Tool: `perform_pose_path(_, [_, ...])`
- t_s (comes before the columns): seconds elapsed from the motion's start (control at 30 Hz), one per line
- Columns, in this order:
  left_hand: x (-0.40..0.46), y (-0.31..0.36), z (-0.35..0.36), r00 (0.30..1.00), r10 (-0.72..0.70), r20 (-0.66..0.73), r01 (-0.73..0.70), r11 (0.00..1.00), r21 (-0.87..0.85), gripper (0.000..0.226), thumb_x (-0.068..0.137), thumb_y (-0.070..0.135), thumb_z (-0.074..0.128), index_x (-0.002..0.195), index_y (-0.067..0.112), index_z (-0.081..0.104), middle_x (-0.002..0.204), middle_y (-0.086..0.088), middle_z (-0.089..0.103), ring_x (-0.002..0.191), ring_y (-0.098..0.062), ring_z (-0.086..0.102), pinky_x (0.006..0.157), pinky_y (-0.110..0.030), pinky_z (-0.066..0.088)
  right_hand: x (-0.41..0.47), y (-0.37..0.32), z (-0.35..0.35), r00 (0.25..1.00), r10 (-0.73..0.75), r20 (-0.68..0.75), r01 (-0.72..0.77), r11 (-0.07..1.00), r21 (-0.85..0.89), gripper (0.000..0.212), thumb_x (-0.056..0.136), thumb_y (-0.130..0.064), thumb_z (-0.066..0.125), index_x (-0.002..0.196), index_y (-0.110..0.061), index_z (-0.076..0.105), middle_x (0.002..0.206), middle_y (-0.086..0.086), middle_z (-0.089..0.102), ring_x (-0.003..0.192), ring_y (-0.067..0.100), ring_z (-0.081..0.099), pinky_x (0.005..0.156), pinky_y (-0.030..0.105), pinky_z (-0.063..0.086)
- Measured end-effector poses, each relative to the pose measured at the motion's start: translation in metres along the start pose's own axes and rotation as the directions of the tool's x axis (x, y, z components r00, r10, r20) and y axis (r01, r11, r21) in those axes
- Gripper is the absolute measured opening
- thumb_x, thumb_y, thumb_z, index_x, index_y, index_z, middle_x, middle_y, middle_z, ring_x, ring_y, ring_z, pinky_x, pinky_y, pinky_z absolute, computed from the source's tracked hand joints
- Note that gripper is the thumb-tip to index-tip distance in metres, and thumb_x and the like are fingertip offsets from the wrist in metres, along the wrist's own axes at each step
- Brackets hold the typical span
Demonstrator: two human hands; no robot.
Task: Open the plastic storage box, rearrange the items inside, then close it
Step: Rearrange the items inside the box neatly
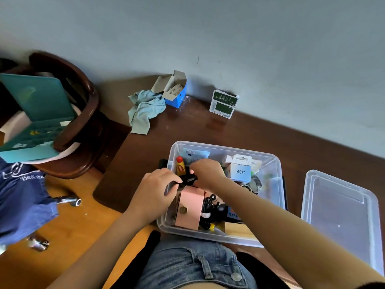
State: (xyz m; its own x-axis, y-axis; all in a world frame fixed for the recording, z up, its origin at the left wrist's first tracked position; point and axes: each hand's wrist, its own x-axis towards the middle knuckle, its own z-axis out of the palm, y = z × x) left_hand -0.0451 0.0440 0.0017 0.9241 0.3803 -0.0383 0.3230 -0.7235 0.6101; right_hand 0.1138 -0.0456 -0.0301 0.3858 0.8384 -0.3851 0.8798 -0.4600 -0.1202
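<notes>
The clear plastic storage box (pixel 275 163) stands open on the dark wooden table, right in front of me. Its clear lid (pixel 341 213) lies flat to the right. Over the box's left side, my left hand (pixel 155 191) and my right hand (pixel 207 171) both pinch a small black item (pixel 188 180), which my fingers partly hide. Just below it a pink box (pixel 190 207) stands in the storage box. A yellow tube with a red cap (pixel 180 165) sits at the far left corner. A white and blue carton marked Q88 (pixel 240 171) and black cables (pixel 210 207) lie inside too.
On the table by the wall are a crumpled light-blue cloth (pixel 144 109), an open blue carton (pixel 174 89) and a green and white box (pixel 224 104). A dark wooden chair (pixel 83 113) at the left carries a teal case (pixel 39 113). The floor is orange wood.
</notes>
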Motion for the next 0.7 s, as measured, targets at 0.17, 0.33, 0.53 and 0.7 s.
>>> perform_pose_path(0.17, [0.003, -0.001, 0.006, 1.000, -0.005, -0.027, 0.005, 1.000, -0.010, 0.014, 0.089, 0.013, 0.060, 0.097, 0.021, 0.068, 0.103, 0.010, 0.057, 0.100, -0.006, 0.053, 0.087, -0.025, 0.034, 0.001, 0.014, 0.004, 0.968, 0.239, -0.073, -0.230, 0.966, 0.119, 0.024, 0.094, -0.040, 0.050, 0.089, -0.017, 0.056, 0.092, 0.007, 0.067, 0.080, 0.027, 0.062, 0.056, 0.029, 0.036])
perform_pose_path(0.33, [0.018, 0.001, 0.015, 0.999, 0.010, -0.048, -0.008, 0.999, 0.048, 0.020, 0.085, 0.008, 0.063, 0.101, 0.017, 0.070, 0.129, -0.004, 0.051, 0.124, -0.020, 0.044, 0.097, -0.039, 0.037, 0.001, 0.017, 0.009, 0.950, 0.310, 0.043, -0.313, 0.939, 0.146, 0.018, 0.091, -0.011, 0.049, 0.098, -0.012, 0.066, 0.103, 0.007, 0.062, 0.095, 0.026, 0.058, 0.069, 0.030, 0.046])
perform_pose_path(0.53, [0.050, -0.001, 0.024, 0.995, -0.043, 0.085, 0.016, 0.953, 0.303, 0.027, 0.091, 0.024, 0.056, 0.116, 0.026, 0.065, 0.149, -0.004, 0.028, 0.141, -0.025, 0.016, 0.107, -0.042, 0.029, 0.008, 0.025, 0.020, 0.862, 0.422, 0.282, -0.499, 0.804, 0.323, 0.017, 0.087, -0.001, 0.047, 0.071, -0.006, 0.045, 0.065, 0.003, 0.051, 0.064, 0.022, 0.052, 0.048, 0.025, 0.037])
perform_pose_path(0.7, [0.058, 0.001, 0.036, 0.994, -0.092, 0.052, 0.075, 0.960, 0.271, 0.026, 0.089, 0.024, 0.061, 0.114, 0.029, 0.066, 0.143, 0.002, 0.036, 0.134, -0.023, 0.027, 0.110, -0.041, 0.027, 0.021, 0.025, 0.035, 0.797, 0.466, 0.383, -0.591, 0.473, 0.654, 0.026, 0.093, -0.003, 0.040, 0.115, 0.003, 0.053, 0.111, 0.020, 0.062, 0.091, 0.027, 0.057, 0.073, 0.031, 0.044])
